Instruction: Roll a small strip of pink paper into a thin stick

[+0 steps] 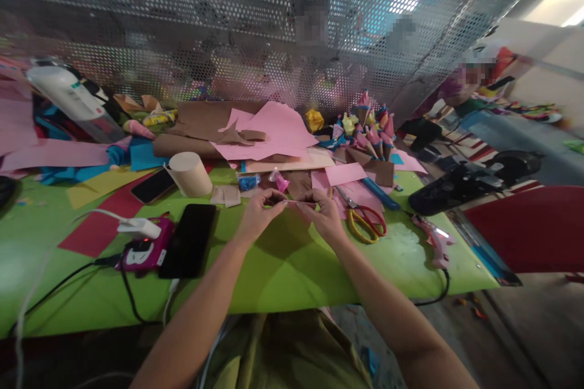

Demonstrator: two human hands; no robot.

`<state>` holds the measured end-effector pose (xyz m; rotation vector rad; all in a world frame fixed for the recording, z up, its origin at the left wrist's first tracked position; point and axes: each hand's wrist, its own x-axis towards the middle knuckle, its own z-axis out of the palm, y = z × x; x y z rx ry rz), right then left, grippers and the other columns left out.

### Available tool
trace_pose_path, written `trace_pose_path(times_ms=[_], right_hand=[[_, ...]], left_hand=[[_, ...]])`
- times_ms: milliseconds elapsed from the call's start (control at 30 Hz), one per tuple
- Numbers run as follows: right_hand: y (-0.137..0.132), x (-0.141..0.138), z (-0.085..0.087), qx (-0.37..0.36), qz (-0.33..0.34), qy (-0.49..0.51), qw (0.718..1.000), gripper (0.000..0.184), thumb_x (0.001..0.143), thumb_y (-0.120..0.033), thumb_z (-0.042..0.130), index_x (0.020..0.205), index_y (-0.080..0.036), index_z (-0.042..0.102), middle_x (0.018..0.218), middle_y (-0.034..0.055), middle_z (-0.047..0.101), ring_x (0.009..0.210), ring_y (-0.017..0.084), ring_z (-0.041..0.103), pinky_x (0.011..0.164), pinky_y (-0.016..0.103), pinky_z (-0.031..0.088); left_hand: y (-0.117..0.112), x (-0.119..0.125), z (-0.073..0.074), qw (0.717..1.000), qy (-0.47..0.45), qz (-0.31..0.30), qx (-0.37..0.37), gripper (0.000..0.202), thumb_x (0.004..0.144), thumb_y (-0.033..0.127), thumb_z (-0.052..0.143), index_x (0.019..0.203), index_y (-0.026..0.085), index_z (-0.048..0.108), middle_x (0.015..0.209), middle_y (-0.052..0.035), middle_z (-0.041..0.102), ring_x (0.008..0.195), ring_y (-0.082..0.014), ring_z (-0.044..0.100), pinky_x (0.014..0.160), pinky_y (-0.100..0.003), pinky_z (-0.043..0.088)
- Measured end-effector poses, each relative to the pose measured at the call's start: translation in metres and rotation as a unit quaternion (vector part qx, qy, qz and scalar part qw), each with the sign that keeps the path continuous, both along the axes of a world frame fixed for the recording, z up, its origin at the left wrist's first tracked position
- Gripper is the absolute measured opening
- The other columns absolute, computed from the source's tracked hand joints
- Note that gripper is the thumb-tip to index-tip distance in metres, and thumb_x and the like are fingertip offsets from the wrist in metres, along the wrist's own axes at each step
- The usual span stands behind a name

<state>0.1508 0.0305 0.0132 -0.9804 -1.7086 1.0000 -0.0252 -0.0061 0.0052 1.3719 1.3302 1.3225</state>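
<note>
My left hand (264, 214) and my right hand (323, 214) meet over the front half of the green table (283, 279). Their fingers are closed in a pinch on a small pink paper piece (296, 202), which is stretched between the fingertips. Much of that piece is hidden by the fingers. Just beyond the hands lie a small pink wrapped item (279, 180) and a blue one (249, 182). Scissors with yellow and red handles (365, 225) rest to the right of my right hand, partly over pink paper (349, 174).
Left of my hands are a black phone (188, 242), a magenta power strip (145, 249) with cables, and a cardboard roll (189, 174). A pink glue gun (438, 241) and a black bottle (444, 190) lie on the right. Paper cones (374, 134) stand behind. A person sits at far right.
</note>
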Motion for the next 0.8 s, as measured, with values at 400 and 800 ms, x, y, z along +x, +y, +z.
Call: trace_pose_path(times_ms=[400,800], right_hand=[[-0.0009,-0.0009,-0.0009,-0.012,0.006,-0.003,1.000,0.014,0.075,-0.034,0.068,0.072,-0.021,0.064,0.075,0.0018,0.063,0.073,0.018,0.058,0.065,0.030,0.046],[0.0014,-0.0010,-0.0041,-0.024,-0.006,0.008,1.000,0.016,0.074,-0.036,0.070,0.072,-0.020,0.065,0.074,0.0020,0.064,0.072,0.018,0.059,0.065,0.030,0.046]], left_hand=[[-0.0002,0.0001,0.0020,1.000,0.013,-0.013,-0.007,0.015,0.079,0.033,0.066,0.082,0.019,0.068,0.080,-0.0019,0.069,0.075,-0.0158,0.060,0.070,-0.028,0.047],[0.0000,-0.0015,0.0001,1.000,-0.007,-0.011,-0.007,0.016,0.080,0.035,0.066,0.082,0.018,0.069,0.080,-0.0020,0.069,0.077,-0.0160,0.060,0.071,-0.028,0.046]])
